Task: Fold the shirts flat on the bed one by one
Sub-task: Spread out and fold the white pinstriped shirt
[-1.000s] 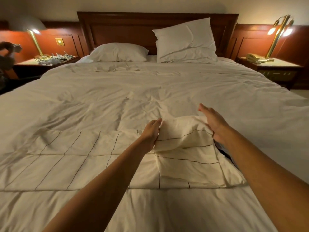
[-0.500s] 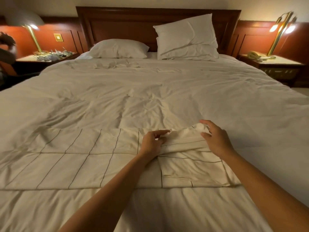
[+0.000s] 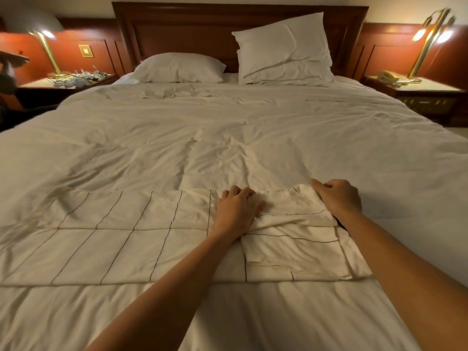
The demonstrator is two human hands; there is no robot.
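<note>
Okay, head view: cream grid-lined shirt [image 3: 126, 236] lies flat across the near part of the bed [image 3: 228, 138], its right end folded over on itself. Left hand [image 3: 236, 211] sits mid-shirt, fingers curled, gripping bunched cloth at the far edge. Right hand [image 3: 340, 198], fingers curled, holds the folded flap's far right corner.

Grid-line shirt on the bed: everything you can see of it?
The shirt looks like soft cream cloth with thin dark grid lines. It lies spread across the white duvet near the bed's foot, mostly flat, its right part folded over itself in wrinkled layers. The left hand curls its fingers on the fold's far edge; the right hand grips the fold's far right corner.
</note>
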